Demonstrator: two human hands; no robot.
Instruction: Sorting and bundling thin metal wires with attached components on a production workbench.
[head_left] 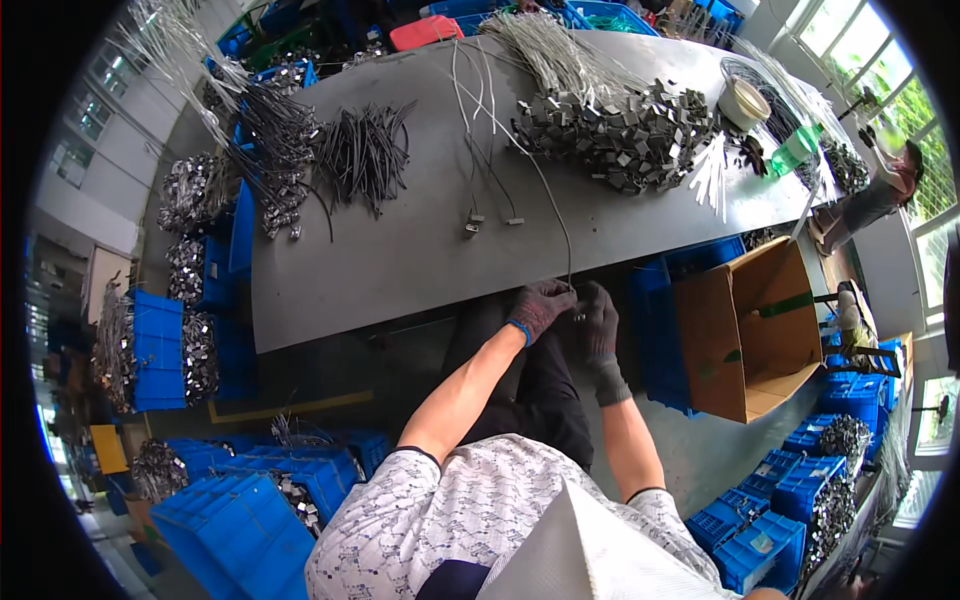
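Both hands wear dark knitted gloves and meet at the table's near edge, above my lap. My left hand is closed around the lower end of a thin grey cable, which runs up across the tabletop. Right beside it, my right hand has its fingers curled together near the cable's end. A small part seems to sit between the hands, too small to name. Farther up the table lie a few loose cables, with small metal pieces at their near ends.
On the grey table lie black cables, a heap of metal-ended cables, white strips, a bowl and a green bottle. An open cardboard box and blue crates surround me. A person is at far right.
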